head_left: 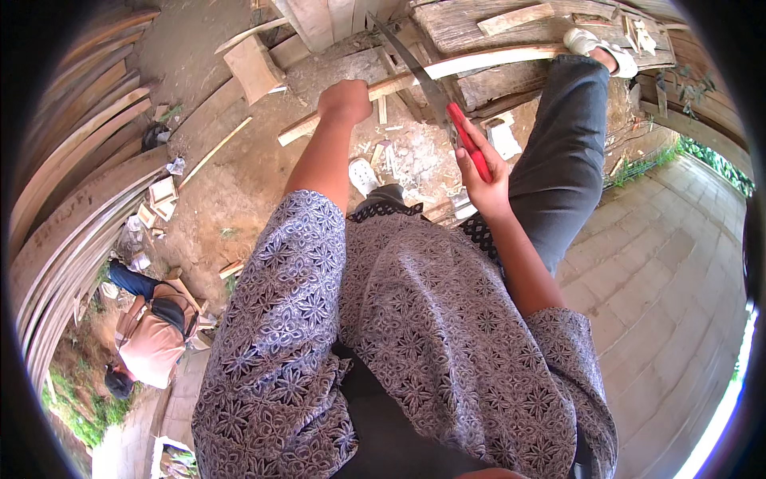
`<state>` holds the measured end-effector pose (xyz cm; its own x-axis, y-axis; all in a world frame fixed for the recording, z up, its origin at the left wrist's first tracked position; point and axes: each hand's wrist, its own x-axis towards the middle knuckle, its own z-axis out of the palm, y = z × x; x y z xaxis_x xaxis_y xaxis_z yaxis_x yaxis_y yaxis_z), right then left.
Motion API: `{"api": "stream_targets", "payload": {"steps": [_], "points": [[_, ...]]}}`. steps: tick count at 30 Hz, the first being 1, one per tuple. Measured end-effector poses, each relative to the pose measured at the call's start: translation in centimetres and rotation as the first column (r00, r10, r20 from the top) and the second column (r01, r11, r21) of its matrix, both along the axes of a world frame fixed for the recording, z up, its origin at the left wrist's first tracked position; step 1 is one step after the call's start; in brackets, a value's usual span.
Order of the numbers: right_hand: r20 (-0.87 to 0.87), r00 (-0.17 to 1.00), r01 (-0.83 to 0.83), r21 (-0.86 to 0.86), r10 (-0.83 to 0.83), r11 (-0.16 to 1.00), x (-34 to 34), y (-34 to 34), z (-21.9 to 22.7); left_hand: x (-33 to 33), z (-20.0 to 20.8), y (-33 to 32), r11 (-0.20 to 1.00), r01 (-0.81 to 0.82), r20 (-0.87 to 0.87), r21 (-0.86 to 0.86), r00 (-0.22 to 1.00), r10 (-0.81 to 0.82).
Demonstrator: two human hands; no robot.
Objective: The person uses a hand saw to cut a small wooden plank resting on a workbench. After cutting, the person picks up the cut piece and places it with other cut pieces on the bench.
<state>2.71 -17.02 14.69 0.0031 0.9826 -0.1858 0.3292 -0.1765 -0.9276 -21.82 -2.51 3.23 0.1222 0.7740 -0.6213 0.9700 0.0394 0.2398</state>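
A long, narrow wooden strip (pixel 495 60) slants across the upper middle, its right part lying over a weathered timber platform (pixel 447 28). My left hand (pixel 345 102) is closed round the strip near its left end, which sticks out beyond the fist. In my right hand (pixel 485 172) is a handsaw (pixel 431 92), gripped by its red handle. The dark blade points up and to the left and crosses the strip to the right of my left hand. Whether its teeth have entered the wood cannot be made out.
My right foot, in a white shoe (pixel 586 41), rests on the platform by the strip. Offcuts and wood chips litter the dirt floor (pixel 215 191). Long boards (pixel 80 199) are stacked at left. Another person (pixel 155 343) bends over at lower left. A block wall (pixel 654 279) stands at right.
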Motion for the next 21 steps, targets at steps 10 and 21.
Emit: {"api": "stream_targets", "payload": {"steps": [10,21], "points": [[0.050,0.998,-0.037,0.059,0.034,0.998,-1.1,1.9,1.1,-1.2,-2.3,2.0,0.991,0.078,0.100,-0.108,0.993,-0.067],[-0.016,0.997,0.074,0.077,-0.073,0.994,-2.5,1.3,0.4,0.8,0.1,-2.3,0.937,0.054,-0.033,0.345,0.998,-0.045]]}}
